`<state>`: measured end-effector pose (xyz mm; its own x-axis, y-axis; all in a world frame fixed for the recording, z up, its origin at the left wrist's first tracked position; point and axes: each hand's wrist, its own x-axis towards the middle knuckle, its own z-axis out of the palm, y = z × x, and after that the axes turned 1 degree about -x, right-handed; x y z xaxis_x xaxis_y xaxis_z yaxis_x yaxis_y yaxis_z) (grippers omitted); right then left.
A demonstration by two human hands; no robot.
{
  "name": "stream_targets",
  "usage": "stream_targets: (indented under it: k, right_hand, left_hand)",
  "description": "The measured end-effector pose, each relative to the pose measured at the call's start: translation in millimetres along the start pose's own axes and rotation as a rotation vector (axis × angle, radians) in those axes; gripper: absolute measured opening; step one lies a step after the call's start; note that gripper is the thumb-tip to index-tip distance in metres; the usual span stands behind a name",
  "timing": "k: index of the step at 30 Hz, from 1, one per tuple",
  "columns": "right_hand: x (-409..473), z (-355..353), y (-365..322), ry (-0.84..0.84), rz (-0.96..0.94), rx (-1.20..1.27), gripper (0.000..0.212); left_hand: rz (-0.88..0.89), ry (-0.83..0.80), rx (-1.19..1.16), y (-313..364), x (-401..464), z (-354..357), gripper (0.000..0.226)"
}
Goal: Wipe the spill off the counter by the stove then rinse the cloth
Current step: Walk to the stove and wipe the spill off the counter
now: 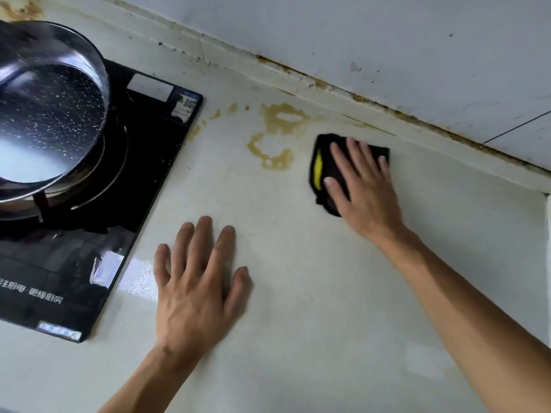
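A yellowish-brown spill (275, 131) spreads in rings and drops over the pale counter (313, 293), just right of the black stove (98, 204). A black cloth with a yellow stripe (323, 168) lies flat on the counter to the right of the spill. My right hand (362, 186) presses on the cloth with straight, spread fingers. My left hand (196, 281) rests flat on the bare counter nearer to me, fingers spread, holding nothing.
A speckled dark pan (47, 114) with a steel rim sits on the stove's burner at the left. A stained white ledge (343, 93) and the tiled wall (387, 40) run along the counter's back. A raised white edge (547, 222) bounds the counter at right.
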<state>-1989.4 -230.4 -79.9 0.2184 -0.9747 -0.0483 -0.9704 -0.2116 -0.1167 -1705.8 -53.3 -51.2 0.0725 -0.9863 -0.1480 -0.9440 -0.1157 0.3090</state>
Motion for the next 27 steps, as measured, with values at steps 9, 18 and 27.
stream_targets:
  k: [9,18,27]
  right_hand:
    - [46.9,8.7,-34.8,0.056,0.398,0.042,0.070]
    - [-25.8,-0.3,-24.9,-0.022,0.048,0.030,0.067]
    - [2.6,-37.9,7.2,0.050,0.046,-0.016,0.058]
  left_hand:
    - [0.010,0.009,0.000,0.4,0.9,5.1,0.066]
    - [0.027,0.028,0.013,-2.0,0.2,7.5,0.064]
    - [0.045,0.080,0.006,-3.0,0.3,8.7,0.060]
